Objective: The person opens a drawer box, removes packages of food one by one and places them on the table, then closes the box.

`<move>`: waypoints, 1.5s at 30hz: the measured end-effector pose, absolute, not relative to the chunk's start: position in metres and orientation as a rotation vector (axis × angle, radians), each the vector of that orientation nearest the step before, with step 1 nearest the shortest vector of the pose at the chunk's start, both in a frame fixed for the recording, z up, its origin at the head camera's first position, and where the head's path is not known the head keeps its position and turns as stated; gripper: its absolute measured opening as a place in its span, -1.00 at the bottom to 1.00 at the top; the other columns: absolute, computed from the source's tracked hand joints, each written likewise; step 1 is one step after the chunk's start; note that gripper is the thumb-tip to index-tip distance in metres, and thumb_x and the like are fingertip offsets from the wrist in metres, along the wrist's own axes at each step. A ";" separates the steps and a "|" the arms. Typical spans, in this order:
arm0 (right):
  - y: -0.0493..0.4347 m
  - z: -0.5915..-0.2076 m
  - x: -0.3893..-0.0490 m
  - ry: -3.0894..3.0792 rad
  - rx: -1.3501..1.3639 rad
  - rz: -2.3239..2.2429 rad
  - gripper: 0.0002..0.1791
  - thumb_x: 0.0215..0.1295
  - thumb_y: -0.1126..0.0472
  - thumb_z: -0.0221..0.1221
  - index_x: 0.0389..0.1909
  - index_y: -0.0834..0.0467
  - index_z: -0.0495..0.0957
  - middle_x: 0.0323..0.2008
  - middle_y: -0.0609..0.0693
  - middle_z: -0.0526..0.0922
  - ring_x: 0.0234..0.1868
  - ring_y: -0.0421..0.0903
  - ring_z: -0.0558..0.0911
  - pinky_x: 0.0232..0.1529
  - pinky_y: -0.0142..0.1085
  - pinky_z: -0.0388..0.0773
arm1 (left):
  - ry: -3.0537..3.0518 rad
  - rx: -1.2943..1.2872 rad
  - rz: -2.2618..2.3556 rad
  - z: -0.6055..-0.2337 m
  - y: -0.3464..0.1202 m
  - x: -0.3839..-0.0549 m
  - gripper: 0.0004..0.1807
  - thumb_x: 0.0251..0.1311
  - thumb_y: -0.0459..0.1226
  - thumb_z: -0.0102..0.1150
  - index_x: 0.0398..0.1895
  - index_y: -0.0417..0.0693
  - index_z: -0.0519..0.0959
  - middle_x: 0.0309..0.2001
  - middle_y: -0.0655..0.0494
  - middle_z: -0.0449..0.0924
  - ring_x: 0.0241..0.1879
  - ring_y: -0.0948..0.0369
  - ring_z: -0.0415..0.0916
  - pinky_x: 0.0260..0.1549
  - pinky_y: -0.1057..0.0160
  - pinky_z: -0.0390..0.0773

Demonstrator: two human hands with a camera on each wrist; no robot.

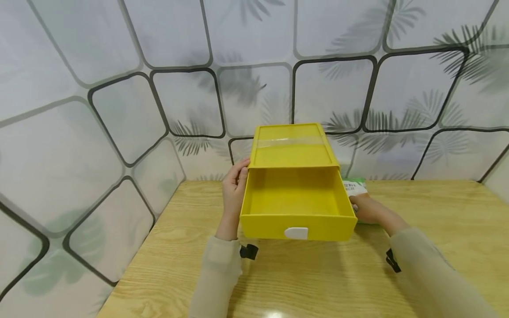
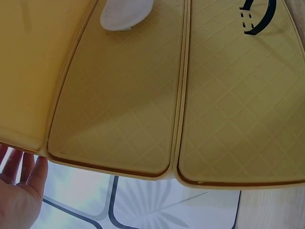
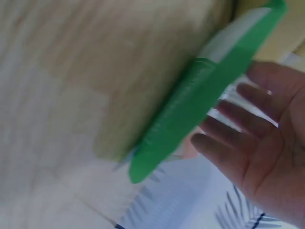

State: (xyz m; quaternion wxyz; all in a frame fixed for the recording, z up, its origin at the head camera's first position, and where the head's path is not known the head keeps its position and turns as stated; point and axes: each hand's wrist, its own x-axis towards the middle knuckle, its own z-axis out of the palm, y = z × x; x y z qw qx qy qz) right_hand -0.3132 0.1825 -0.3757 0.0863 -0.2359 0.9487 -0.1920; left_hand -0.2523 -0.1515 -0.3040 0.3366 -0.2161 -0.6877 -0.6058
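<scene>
A yellow drawer unit [image 1: 292,154] stands on the table, its top drawer [image 1: 296,227] pulled out; the part of that drawer in view holds nothing. My left hand [image 1: 234,190] rests against the unit's left side, and in the left wrist view its fairly straight fingers [image 2: 35,174] touch the yellow edge. To the right of the unit is a green and white packet [image 1: 355,187] with letters ending in RCH. My right hand [image 1: 366,209] is beside it; in the right wrist view its extended fingers [image 3: 228,136] are at the packet's green edge [image 3: 190,105]. Contact there is unclear.
The wooden table [image 1: 302,278] reaches back to a patterned wall covering [image 1: 254,97]. Clear tape [image 1: 284,141] crosses the unit's top. A white handle [image 1: 296,233] sits on the drawer front. Patterned panels [image 2: 114,105] appear in the left wrist view.
</scene>
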 end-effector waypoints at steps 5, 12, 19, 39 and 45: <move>0.181 -0.362 -0.307 2.973 -0.563 -0.579 -0.55 0.20 0.30 0.01 0.07 0.48 0.28 -0.04 0.45 0.39 -0.07 0.36 0.39 -0.17 0.13 0.37 | -1.777 -0.576 -1.577 -0.304 -0.151 -0.252 -0.73 0.25 -0.53 -0.21 -0.07 -0.51 0.44 -0.01 -0.31 0.41 -0.01 -0.04 0.37 -0.19 0.37 0.44; 0.172 -0.332 -0.284 3.039 -0.513 -0.703 -0.50 0.22 0.26 0.02 0.14 0.42 0.23 0.02 0.43 0.34 -0.04 0.35 0.37 -0.18 0.13 0.37 | -1.790 -0.561 -1.580 -0.304 -0.151 -0.251 -0.73 0.25 -0.52 -0.20 -0.07 -0.51 0.44 0.00 -0.30 0.41 0.01 -0.04 0.36 -0.22 0.42 0.44; 0.164 -0.308 -0.257 3.166 -0.556 -0.855 -0.50 0.25 0.19 0.04 0.15 0.36 0.25 0.01 0.41 0.36 -0.03 0.33 0.35 -0.16 0.16 0.33 | -1.787 -0.562 -1.582 -0.306 -0.151 -0.252 -0.73 0.25 -0.52 -0.20 -0.07 -0.51 0.44 -0.01 -0.30 0.42 -0.04 -0.07 0.39 -0.27 0.44 0.44; 0.137 -0.273 -0.189 3.421 -1.070 -1.424 -0.64 -0.04 0.48 0.23 -0.13 0.30 0.53 -0.22 0.11 0.60 -0.19 -0.27 0.51 -0.15 -0.67 0.31 | -1.772 -0.584 -1.604 -0.306 -0.151 -0.251 -0.73 0.25 -0.54 -0.22 -0.07 -0.53 0.42 0.01 -0.34 0.38 0.08 -0.03 0.30 0.00 0.24 0.36; 0.119 -0.269 -0.174 3.366 -1.436 -1.554 -0.72 0.03 0.27 0.26 -0.19 0.27 0.58 -0.27 0.07 0.62 -0.25 -0.31 0.54 -0.20 -0.61 0.40 | -1.769 -0.570 -1.619 -0.305 -0.150 -0.250 -0.73 0.25 -0.54 -0.22 -0.07 -0.54 0.42 0.01 -0.35 0.38 0.09 -0.03 0.29 0.00 0.25 0.36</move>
